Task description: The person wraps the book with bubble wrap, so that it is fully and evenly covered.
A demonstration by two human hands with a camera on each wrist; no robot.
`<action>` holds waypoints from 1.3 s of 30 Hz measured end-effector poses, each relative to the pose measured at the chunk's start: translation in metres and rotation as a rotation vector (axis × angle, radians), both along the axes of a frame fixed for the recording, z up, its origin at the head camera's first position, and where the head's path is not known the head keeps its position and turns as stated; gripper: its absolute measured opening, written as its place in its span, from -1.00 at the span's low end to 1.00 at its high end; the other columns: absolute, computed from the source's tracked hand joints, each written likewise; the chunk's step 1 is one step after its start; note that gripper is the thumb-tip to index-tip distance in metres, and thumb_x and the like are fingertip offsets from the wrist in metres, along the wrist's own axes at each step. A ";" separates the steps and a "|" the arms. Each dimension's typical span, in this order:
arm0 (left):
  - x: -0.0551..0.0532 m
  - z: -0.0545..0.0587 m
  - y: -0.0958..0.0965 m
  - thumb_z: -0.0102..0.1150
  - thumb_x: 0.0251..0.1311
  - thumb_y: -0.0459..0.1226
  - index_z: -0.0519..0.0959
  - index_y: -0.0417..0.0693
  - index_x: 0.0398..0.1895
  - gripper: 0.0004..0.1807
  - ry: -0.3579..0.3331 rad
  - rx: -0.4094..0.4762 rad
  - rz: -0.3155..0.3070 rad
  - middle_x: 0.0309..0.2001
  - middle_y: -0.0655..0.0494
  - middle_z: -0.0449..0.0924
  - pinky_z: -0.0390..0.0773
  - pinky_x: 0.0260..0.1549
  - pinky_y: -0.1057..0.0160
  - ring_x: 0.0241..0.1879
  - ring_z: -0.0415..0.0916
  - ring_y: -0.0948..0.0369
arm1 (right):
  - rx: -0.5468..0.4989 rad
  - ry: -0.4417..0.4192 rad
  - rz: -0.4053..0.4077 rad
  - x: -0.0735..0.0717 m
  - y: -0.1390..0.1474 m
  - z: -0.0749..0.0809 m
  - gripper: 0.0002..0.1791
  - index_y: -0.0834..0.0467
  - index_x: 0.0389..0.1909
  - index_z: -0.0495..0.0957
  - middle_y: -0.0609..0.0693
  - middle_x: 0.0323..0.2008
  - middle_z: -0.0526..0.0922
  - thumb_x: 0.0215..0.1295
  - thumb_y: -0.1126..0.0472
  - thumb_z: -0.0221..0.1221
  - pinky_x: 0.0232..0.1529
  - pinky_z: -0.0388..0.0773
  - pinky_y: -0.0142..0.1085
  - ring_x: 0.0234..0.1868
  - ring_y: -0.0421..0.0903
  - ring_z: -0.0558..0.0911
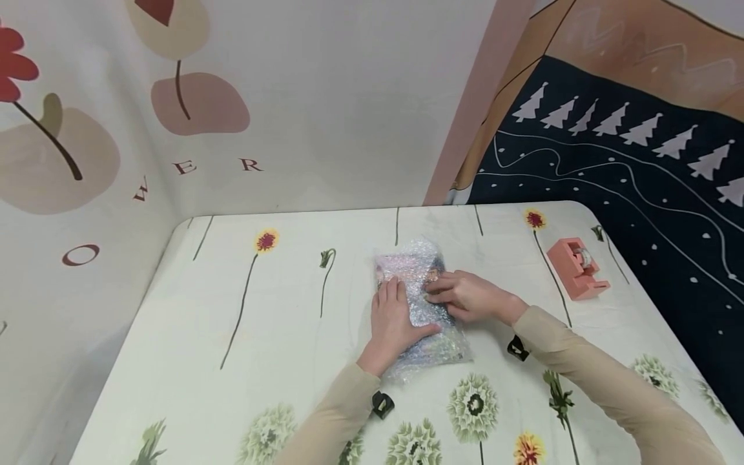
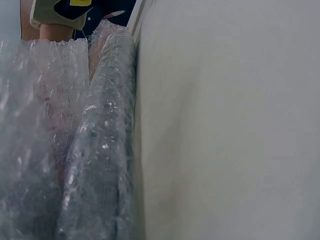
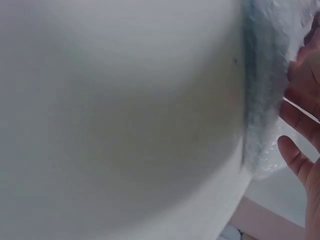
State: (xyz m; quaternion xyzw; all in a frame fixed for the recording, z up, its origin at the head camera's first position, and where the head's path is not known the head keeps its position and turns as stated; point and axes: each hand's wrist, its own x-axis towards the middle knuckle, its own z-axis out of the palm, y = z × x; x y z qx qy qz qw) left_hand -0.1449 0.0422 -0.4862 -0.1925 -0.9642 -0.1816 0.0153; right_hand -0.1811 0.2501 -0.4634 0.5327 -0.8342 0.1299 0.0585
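Observation:
A flat parcel in clear bubble wrap [image 1: 420,336] lies on the table, with blurry printed colours showing through the plastic. My left hand [image 1: 395,323] rests on its left side, fingers straight and thumb spread out. Along the right edge, my right hand [image 1: 465,296] touches the wrap with its fingertips. In the right wrist view, the fingers [image 3: 300,122] lie against the parcel's side [image 3: 265,100], the thumb held apart from them. The left wrist view shows the bubble wrap's [image 2: 102,145] long edge up close; my left hand does not appear there.
A pink tape dispenser [image 1: 572,268] with a roll of tape stands at the right of the table. The flower-printed tablecloth [image 1: 192,323] reaches to a white wall [image 1: 325,116] at the back. A dark printed cloth [image 1: 628,168] hangs beyond the right edge.

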 end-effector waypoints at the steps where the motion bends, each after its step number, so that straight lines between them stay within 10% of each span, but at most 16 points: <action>1: 0.000 0.000 0.000 0.23 -0.28 0.41 0.20 -0.37 0.31 0.25 -0.002 -0.002 0.000 0.31 -0.23 0.18 0.21 0.23 -0.02 0.31 0.11 -0.10 | -0.006 -0.015 -0.015 0.002 0.001 -0.002 -0.64 0.33 -0.11 0.63 0.19 -0.04 0.60 -0.01 0.42 0.16 -0.04 0.51 -0.05 -0.01 0.10 0.55; 11: -0.001 -0.004 0.000 0.23 -0.26 0.40 0.20 -0.38 0.31 0.24 0.000 0.013 -0.006 0.31 -0.24 0.18 0.22 0.22 -0.03 0.30 0.11 -0.12 | -0.098 -0.148 -0.139 0.012 0.005 -0.011 -0.69 0.33 -0.06 0.60 0.18 0.07 0.55 0.14 0.38 0.18 0.07 0.46 -0.05 0.12 0.09 0.50; 23: -0.002 -0.003 0.000 0.23 -0.25 0.40 0.20 -0.37 0.32 0.23 0.000 0.016 -0.007 0.32 -0.23 0.17 0.21 0.22 -0.03 0.31 0.09 -0.11 | 0.056 -0.009 -0.276 0.023 -0.014 -0.007 -0.57 -0.09 0.19 0.49 0.08 0.09 0.48 0.27 0.11 0.13 -0.28 0.37 -0.11 0.09 0.02 0.43; 39: 0.000 -0.002 -0.001 0.22 -0.25 0.40 0.19 -0.36 0.32 0.23 0.001 0.019 -0.011 0.31 -0.23 0.17 0.21 0.22 -0.05 0.31 0.10 -0.11 | 0.073 -0.085 -0.260 0.024 -0.011 -0.004 -0.62 -0.13 0.16 0.51 0.10 0.18 0.42 0.34 0.06 0.06 -0.18 0.35 -0.08 0.18 0.03 0.37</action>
